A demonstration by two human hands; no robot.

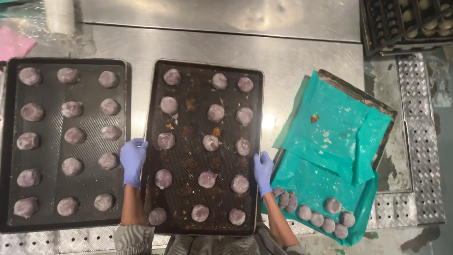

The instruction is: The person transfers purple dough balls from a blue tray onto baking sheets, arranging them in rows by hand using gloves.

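Overhead view of a steel worktable (292,61) holding 3 trays of purple dough balls.

At the centre lies a dark, crumb-stained baking tray (188,163) with 15 dusty purple dough balls (210,142) in 5 rows of 3. The person grips it by both long edges. The left hand (133,160), in a blue glove, sits at 9 o'clock on the tray, fingers curled over the rim. The right hand (263,172), also gloved, sits at 3 o'clock, fingers closed over the opposite rim — whether the tray rests on the table or is lifted cannot be told.

At 9 o'clock from the centre tray, close beside it, a second dark tray (89,182) carries 15 similar balls (74,135), again 5 rows of 3.

At 3 o'clock, a third tray (382,111) sits at an angle, draped in a teal plastic sheet (330,127). About 10 purple balls (331,205) cluster at its near edge, around 5 o'clock from the centre tray.

At 1 o'clock, in the far corner — a dark rack (406,23) holding pale rolls.
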